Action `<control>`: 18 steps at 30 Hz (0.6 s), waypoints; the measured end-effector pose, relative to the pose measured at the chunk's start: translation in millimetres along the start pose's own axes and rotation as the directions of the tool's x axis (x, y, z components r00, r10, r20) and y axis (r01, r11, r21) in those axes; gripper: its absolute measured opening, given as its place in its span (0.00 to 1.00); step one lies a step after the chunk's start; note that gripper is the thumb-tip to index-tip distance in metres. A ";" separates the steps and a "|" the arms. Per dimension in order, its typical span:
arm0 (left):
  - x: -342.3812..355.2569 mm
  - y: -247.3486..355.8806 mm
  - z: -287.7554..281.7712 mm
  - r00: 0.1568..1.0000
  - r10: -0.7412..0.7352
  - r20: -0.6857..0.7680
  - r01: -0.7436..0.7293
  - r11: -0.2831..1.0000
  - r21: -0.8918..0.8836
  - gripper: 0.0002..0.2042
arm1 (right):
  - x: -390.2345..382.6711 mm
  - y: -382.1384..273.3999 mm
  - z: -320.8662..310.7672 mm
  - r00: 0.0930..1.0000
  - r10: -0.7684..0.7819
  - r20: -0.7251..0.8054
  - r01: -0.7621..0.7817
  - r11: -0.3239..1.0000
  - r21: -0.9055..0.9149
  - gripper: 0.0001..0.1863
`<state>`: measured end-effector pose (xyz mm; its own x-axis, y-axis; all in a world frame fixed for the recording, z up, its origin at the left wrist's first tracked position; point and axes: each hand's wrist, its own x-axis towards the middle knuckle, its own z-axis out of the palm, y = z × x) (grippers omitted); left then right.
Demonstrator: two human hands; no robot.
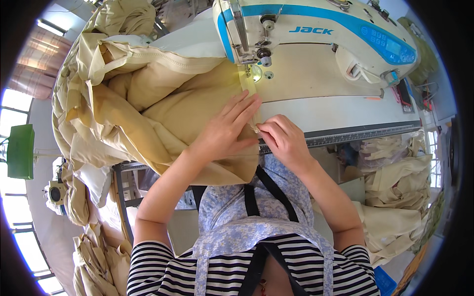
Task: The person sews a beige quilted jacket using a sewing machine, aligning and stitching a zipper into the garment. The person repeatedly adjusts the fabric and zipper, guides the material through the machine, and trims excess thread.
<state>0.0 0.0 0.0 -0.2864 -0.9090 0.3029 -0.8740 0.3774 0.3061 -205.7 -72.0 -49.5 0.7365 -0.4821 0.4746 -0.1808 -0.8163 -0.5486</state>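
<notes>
A large piece of tan fabric (187, 106) spreads over the left of the sewing table and hangs past its front edge. Its right edge, with a paler strip (248, 85) along it, runs up under the needle and presser foot of the white and blue sewing machine (316, 27). My left hand (224, 126) lies flat on the fabric, fingers stretched toward the machine. Beside it, my right hand (282, 139) pinches the end of the pale strip at the fabric's edge. A zipper (148, 58) shows along a folded part of the cloth on the left.
A black ruler strip (345, 136) runs along the table's front edge. At the right end lie a red-edged item (402, 96) and a small orange tool (374, 98). Tan cloth piles (397, 185) rise at the right and lower left. A green box shape (20, 151) stands far left.
</notes>
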 end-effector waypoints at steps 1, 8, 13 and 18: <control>3.8 -6.2 1.9 0.999 0.045 0.005 -0.045 0.996 0.080 0.39 | 2.0 -2.7 0.2 1.000 -0.012 -0.014 0.012 1.000 0.009 0.25; -1.2 -16.2 -15.0 0.977 -0.173 -0.122 0.188 0.975 0.121 0.29 | -17.1 -17.5 -9.8 0.990 -0.139 -0.002 0.135 0.967 -0.214 0.24; 24.9 -18.3 -25.1 0.933 -0.215 -0.289 0.237 0.971 0.043 0.22 | -13.2 -10.4 15.2 0.965 -0.260 0.041 0.263 0.950 -0.168 0.21; 34.2 -16.9 -26.5 0.936 -0.252 -0.245 0.245 0.968 -0.057 0.18 | -10.6 10.5 3.2 0.933 -0.354 -0.064 0.355 0.935 -0.002 0.14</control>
<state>15.3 -32.7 29.1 0.0480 -0.9025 0.4281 -0.8937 0.1526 0.4219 -213.3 -74.4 -62.5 0.7093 -0.1810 0.6813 0.0909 -0.9349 -0.3431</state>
